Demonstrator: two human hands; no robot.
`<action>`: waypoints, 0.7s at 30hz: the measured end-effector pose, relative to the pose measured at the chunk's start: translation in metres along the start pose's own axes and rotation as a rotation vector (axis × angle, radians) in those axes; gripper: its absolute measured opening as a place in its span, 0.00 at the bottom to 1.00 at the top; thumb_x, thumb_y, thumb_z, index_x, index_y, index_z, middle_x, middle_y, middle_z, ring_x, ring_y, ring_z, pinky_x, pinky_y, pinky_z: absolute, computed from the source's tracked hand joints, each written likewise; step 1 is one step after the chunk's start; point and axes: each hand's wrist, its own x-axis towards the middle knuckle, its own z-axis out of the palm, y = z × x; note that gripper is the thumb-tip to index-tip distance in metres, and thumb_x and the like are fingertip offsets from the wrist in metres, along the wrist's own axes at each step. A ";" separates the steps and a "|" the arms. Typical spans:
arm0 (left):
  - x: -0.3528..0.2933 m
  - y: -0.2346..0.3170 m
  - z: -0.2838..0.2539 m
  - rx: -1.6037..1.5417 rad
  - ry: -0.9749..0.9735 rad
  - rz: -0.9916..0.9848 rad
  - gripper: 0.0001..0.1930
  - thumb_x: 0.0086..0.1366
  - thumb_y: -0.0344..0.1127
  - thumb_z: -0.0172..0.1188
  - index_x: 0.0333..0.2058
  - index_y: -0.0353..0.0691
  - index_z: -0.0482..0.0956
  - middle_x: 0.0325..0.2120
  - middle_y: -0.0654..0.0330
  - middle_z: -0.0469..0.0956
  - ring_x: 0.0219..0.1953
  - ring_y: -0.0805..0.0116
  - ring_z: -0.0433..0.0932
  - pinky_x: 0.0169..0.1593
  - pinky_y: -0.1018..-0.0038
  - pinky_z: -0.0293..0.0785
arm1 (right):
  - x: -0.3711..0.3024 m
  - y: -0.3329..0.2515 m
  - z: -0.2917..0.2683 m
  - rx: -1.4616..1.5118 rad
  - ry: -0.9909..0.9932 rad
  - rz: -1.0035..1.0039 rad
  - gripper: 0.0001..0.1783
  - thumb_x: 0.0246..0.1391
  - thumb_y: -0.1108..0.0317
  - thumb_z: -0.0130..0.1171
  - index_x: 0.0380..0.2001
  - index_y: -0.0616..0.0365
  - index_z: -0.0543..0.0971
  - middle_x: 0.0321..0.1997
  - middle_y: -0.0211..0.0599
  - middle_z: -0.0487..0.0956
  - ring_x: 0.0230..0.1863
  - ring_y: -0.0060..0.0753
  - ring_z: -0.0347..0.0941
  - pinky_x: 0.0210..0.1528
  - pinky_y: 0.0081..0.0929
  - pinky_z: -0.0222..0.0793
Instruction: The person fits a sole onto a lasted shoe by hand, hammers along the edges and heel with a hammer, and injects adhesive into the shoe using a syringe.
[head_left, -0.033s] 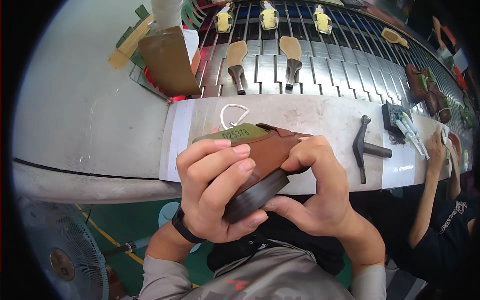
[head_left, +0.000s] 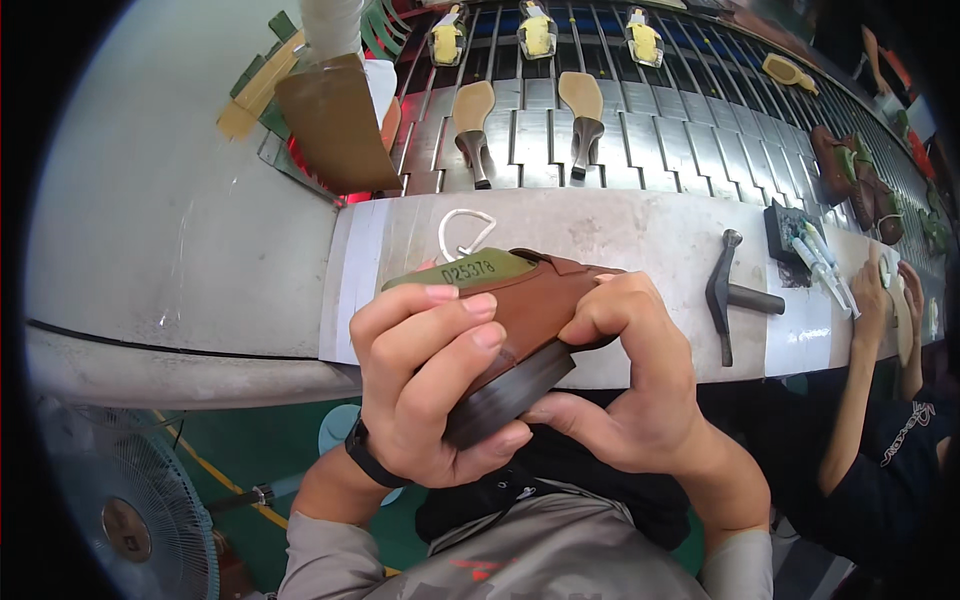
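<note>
Between my hands is a brown leather shoe (head_left: 530,312) with a dark stacked heel (head_left: 512,397), tilted on its side above the bench's near edge. A green shoe last (head_left: 450,268) fills it, and a white cord loop (head_left: 466,232) rises beyond it. My left hand (head_left: 425,375) wraps round the heel end, fingers across the upper and thumb under the heel. With my right hand (head_left: 635,375) I grip the other end, its thumb by the heel and its index finger bent against the leather. The fingers partly hide the upper.
On the pale bench (head_left: 620,230) lie a hammer (head_left: 732,298) and syringes (head_left: 825,265) beside a dark block. Beyond, a slatted conveyor carries heeled soles (head_left: 582,110) and brown shoes (head_left: 865,190). A co-worker's hands (head_left: 875,295) hold a sole at right; a fan (head_left: 130,525) stands lower left.
The shoe and both hands have shifted very slightly to the left; my grip looks the same. At right, the co-worker's sole has turned a little.
</note>
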 end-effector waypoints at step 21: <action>-0.111 -0.018 0.084 -0.132 -0.023 -0.360 0.48 0.57 0.49 0.78 0.73 0.35 0.69 0.73 0.43 0.69 0.74 0.40 0.69 0.77 0.39 0.54 | -0.035 0.043 0.036 -0.636 -0.271 -0.297 0.13 0.50 0.65 0.67 0.38 0.59 0.83 0.53 0.42 0.85 0.57 0.45 0.82 0.73 0.68 0.60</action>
